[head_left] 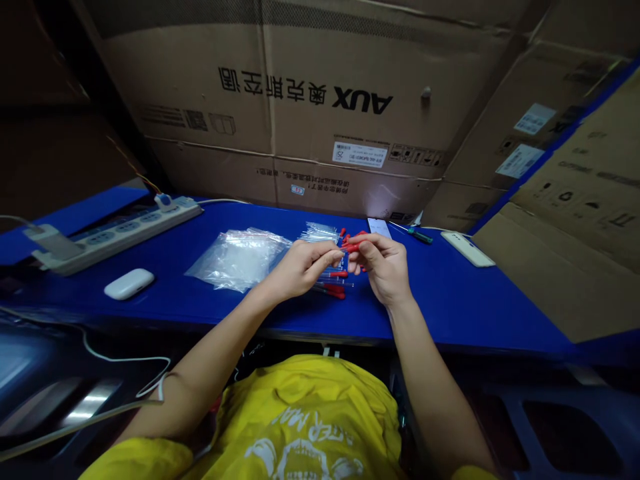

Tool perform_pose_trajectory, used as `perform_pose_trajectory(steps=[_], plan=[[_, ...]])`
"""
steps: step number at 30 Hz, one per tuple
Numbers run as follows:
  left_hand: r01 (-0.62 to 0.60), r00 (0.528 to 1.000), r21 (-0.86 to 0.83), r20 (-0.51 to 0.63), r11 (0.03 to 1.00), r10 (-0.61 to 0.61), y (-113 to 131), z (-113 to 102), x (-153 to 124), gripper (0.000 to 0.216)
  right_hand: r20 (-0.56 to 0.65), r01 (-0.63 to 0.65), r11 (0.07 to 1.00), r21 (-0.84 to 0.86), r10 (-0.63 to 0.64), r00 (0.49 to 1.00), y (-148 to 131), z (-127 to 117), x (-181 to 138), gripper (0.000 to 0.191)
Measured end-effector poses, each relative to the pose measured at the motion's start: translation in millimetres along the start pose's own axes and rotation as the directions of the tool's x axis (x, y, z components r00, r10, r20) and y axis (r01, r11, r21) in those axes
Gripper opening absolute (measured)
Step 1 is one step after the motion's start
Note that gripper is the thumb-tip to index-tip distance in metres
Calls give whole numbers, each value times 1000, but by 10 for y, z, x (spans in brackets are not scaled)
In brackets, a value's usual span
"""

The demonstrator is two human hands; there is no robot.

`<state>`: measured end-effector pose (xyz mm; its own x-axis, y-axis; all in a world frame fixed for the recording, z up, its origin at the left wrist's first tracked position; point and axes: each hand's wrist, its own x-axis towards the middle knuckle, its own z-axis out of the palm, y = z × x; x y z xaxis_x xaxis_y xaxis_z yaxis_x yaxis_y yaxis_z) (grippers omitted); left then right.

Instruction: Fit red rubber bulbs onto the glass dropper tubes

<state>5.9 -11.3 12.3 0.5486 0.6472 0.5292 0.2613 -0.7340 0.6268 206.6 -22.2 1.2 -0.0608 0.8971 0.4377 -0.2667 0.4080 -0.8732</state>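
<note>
In the head view, the left hand (300,268) pinches the clear tube and the right hand (387,268) the red bulb of a dropper (353,247), above the table (450,300) between front and back edges. Red-bulbed droppers (335,291) lie beneath, beside plastic bags (237,261).

Red bulb (354,247), inside the grip: smooth, rubbery-looking, with a soft sheen.
Clear tubes (319,233), just beyond the grip: transparent and slick; glass or plastic cannot be told.
Bags (235,259), left of the grip: thin plastic film, crinkled, shiny.
Tabletop (445,300), under the grip: smooth blue surface, low sheen.
Carton panel (175,80), behind the grip: matt brown cardboard, creased.
Power strip (125,231), far left of the grip: hard white plastic.
Rounded case (129,284), left of the grip: smooth, glossy white plastic.
Shirt (285,387), nearer than the grip: matt yellow cloth, wrinkled.
</note>
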Motion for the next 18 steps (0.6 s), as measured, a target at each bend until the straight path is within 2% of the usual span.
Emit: perform_pose_trajectory(steps=[7,12,18], plan=[[-26,1000,-21,9,999,26,-4,6,-1,41,-41,-25,995,-93,21,999,47,12,-20,42],[-14,1000,-1,-5,1000,14,-7,15,-5,41,-50,-2,995,-99,-3,999,61,20,-15,38],[-3,1000,-24,-18,1000,2,-4,19,-1,40,-73,-8,990,-139,-2,997,82,50,-16,43]])
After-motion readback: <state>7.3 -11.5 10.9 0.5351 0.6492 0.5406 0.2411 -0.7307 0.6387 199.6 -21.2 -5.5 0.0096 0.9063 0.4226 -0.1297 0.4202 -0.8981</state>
